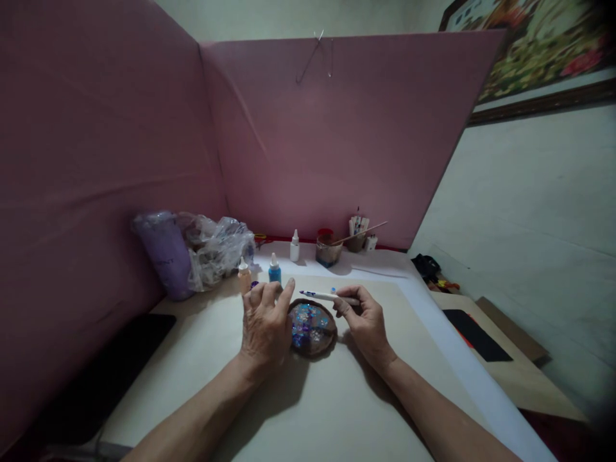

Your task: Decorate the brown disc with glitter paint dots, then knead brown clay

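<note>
In my right hand (368, 324) is a slim white pen (320, 296) with a dark purple tip, pinched between thumb and fingers. It points left, held above the far edge of a round brown disc (314, 350). Blue, purple and silvery glittery patches cover the disc's top. My left hand (264, 321) rests at the disc's left side, thumb apart and fingers bent forward. Just past those fingers shows a small purple thing (254, 284), partly hidden. Beyond stand a peach bottle (244, 277) and a blue bottle (274, 271), both with pointed nozzles.
At the back are a white nozzle bottle (294, 247), a jar of dark liquid (329, 251) with a brush across it, and a cup of pens (357, 240). A purple tumbler (166, 256) and a crumpled plastic bag (216, 247) stand left. Pink panels (337, 141) enclose the table.
</note>
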